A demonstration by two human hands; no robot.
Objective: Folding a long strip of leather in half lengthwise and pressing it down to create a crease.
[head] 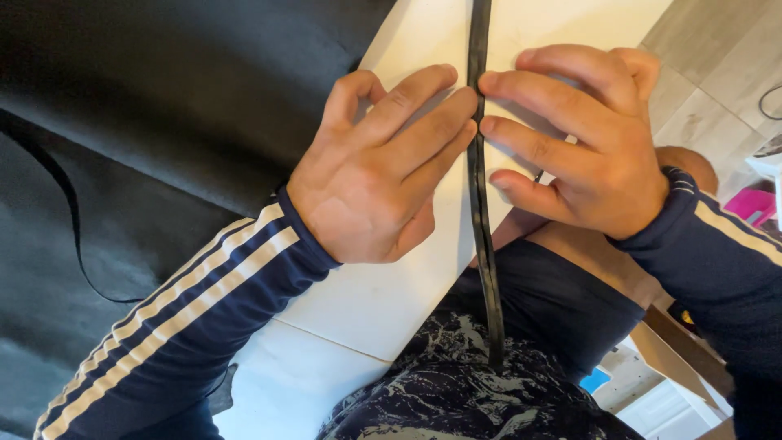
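A long narrow black strip runs from the top of the view down over a white board to my lap. My left hand lies flat on the board, its fingertips pressed against the strip's left side. My right hand rests on the other side, fingertips touching the strip's right edge. Both hands flank the strip at about the same height, fingers apart and extended. Neither hand encloses anything.
A large sheet of black fabric covers the left of the view, with a thin black cord curving over it. My patterned dark shorts are below. Pale floor tiles, a pink object and white boxes are on the right.
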